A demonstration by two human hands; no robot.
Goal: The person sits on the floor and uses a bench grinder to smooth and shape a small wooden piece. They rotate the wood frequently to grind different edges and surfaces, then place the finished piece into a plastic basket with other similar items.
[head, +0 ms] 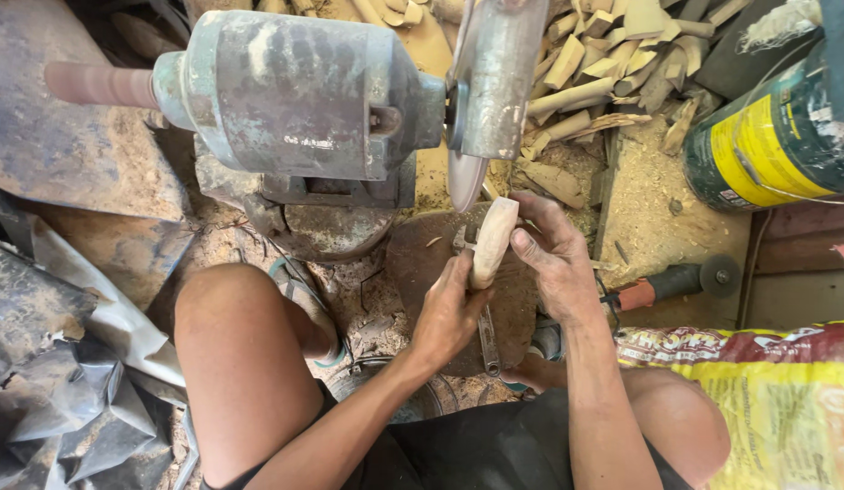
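A pale wooden piece, rounded at its top, is gripped from both sides. My left hand clasps its lower end and my right hand wraps its right side. The piece's top sits just below and right of the grinding disc, which hangs under a metal guard on a grey-green bench motor. Whether wood and disc touch I cannot tell. My bare knees are at the left and lower right.
A heap of cut wooden blanks lies behind the disc. A green and yellow can lies at right, an angle grinder below it, a yellow sack at lower right. A wrench lies on the dusty floor. Crumpled sheeting lies at left.
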